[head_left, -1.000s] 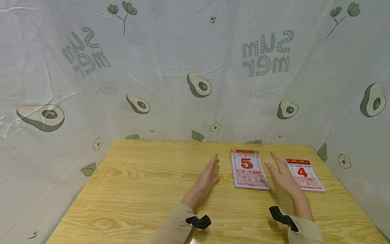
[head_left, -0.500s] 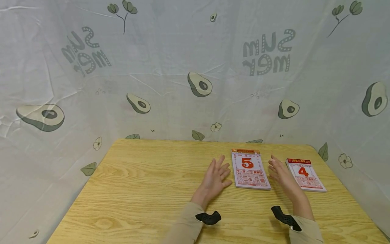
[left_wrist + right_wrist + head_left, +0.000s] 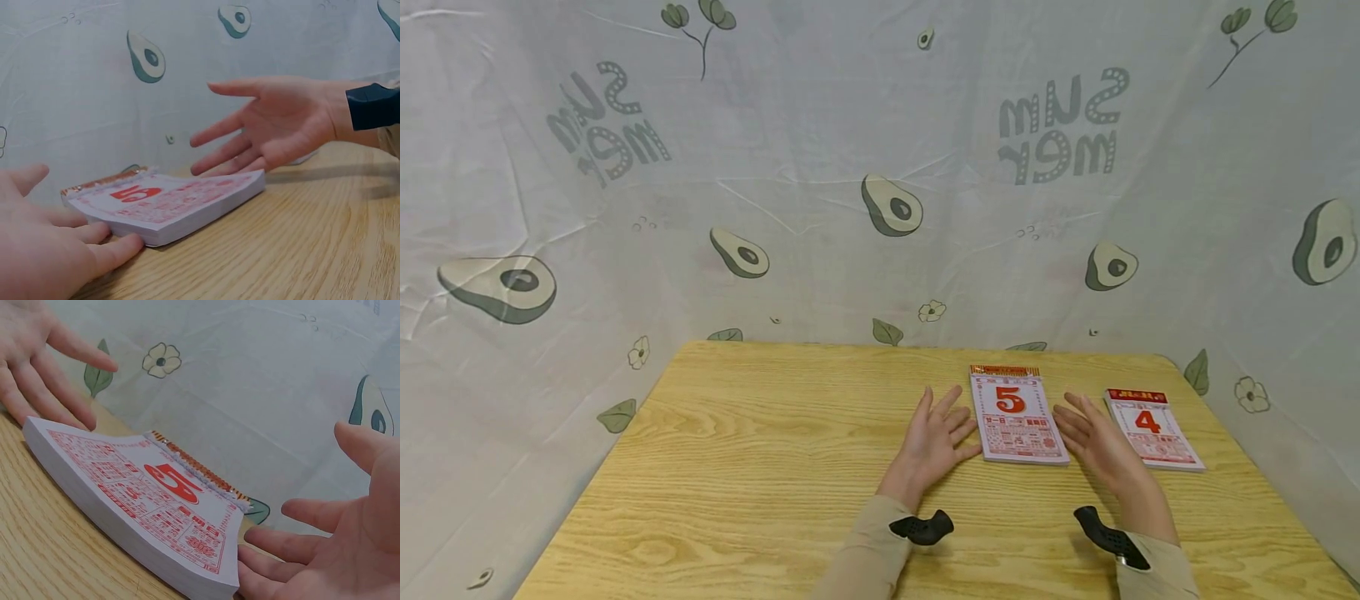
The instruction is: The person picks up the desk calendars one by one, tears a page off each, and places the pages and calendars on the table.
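Note:
A thick tear-off calendar with a red 5 (image 3: pixel 1018 417) lies flat on the wooden table, its gold-and-red binding strip at the far edge. My left hand (image 3: pixel 928 442) is at its left side, fingers spread and straight, fingertips at the pad's edge. On the other side my right hand (image 3: pixel 1097 437) faces it palm inward, fingers extended close to the right edge. In the right wrist view both hands flank the calendar (image 3: pixel 144 500), and neither grips it. Farther right lies a smaller calendar with a red 4 (image 3: pixel 1157 429), partly hidden behind my right hand.
The wood-grain table (image 3: pixel 737 467) stretches to the left and front of the calendars. A pale curtain printed with avocados (image 3: pixel 820 167) hangs behind the table and along both sides. Black bands (image 3: pixel 922 527) are on the wrists over beige sleeves.
My left hand has moved right to the side of the calendar with the 5, its fingers fanning out and its palm turning up. My right hand has turned its palm toward that calendar.

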Demonstrator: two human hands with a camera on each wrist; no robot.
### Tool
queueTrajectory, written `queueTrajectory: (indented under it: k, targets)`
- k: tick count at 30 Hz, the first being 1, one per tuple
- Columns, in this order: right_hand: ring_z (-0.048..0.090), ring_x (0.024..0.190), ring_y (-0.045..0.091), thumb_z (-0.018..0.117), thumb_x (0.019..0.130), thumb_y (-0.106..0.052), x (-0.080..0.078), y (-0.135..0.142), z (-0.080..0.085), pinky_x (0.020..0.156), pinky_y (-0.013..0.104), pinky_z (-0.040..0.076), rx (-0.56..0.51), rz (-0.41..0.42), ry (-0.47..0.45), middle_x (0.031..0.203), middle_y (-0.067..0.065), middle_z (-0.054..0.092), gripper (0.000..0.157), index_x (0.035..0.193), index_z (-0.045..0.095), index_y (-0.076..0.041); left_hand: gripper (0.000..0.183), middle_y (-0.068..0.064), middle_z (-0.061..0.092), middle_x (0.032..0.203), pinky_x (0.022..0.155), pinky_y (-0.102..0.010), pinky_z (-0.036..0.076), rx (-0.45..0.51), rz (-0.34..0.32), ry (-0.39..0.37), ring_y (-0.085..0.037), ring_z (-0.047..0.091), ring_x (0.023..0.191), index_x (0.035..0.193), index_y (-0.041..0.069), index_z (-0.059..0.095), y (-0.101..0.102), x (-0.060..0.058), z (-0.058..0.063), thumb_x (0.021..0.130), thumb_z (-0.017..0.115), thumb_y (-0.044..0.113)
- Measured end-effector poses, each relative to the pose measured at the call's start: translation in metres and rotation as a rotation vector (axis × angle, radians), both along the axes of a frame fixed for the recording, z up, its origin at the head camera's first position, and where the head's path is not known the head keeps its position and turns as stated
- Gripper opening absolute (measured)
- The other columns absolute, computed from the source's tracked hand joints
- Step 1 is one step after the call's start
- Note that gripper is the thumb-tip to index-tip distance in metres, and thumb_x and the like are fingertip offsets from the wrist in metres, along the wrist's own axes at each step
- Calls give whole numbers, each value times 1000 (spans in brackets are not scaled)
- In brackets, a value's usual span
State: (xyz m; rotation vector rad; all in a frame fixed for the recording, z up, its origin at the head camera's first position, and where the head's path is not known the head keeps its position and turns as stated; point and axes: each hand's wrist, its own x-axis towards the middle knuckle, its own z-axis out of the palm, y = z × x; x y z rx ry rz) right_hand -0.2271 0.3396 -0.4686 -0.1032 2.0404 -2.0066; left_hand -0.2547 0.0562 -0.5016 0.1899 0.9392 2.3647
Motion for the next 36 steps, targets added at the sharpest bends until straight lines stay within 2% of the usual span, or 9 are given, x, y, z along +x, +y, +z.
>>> queueTrajectory:
  k: [3,5,10,16,19,23,27,31,36]
  targets:
    - [-1,149,39,15,103,-54,1,3,-2,104,14,38,-66,6,-14,158,28,-11,77,153,-17,-6,88,-26,-2,161,117,-62,15,5,-1,-18,-42,3,150,157,19,16,2,0,0,91,32,75]
    - [20,149,25,17,103,-52,2,4,-3,101,12,40,-124,-1,-21,157,29,-13,76,153,-17,-5,85,-27,-1,161,118,-61,16,2,-1,-27,-42,4,150,157,18,18,3,0,-1,93,29,73]
    - [55,113,-7,23,105,-46,5,8,-6,94,13,46,-253,-19,-35,156,24,-4,75,153,-16,-3,85,-28,2,161,117,-60,19,7,11,-51,-42,7,150,156,15,22,4,0,-1,94,31,72]
    - [59,110,-5,25,106,-43,5,9,-7,94,15,47,-317,-12,-40,138,-7,50,75,152,-17,-3,95,-29,3,160,117,-60,20,32,24,-83,-42,10,150,155,10,23,4,-2,1,88,42,75]
    - [59,110,-4,24,106,-44,6,9,-7,94,15,47,-313,-15,-47,142,-4,47,74,153,-17,-3,96,-30,3,160,117,-60,21,47,23,-96,-42,10,149,155,7,23,5,-2,1,88,43,74]
    - [58,110,-5,25,105,-45,6,8,-6,94,15,47,-298,-27,-62,156,18,9,75,154,-16,-5,97,-31,5,160,116,-60,23,47,34,-113,-42,12,149,154,4,24,6,-2,2,89,43,73]
    - [56,111,-6,24,105,-47,7,7,-6,94,14,46,-282,-28,-60,156,22,-3,75,154,-15,-5,95,-30,11,159,114,-60,26,20,50,-123,-42,16,148,153,4,27,8,-4,2,89,44,72]
    - [57,111,-6,25,105,-46,7,7,-5,94,14,46,-299,-21,-51,157,14,21,75,153,-16,-5,95,-29,18,158,113,-60,28,5,56,-129,-41,19,148,152,5,29,9,-6,1,88,45,73]
    - [58,111,-4,27,105,-44,6,7,-4,95,15,47,-343,-15,-51,127,-11,56,76,153,-17,-4,93,-28,23,157,114,-60,28,-8,54,-120,-40,20,147,152,6,29,9,-8,1,89,44,72]
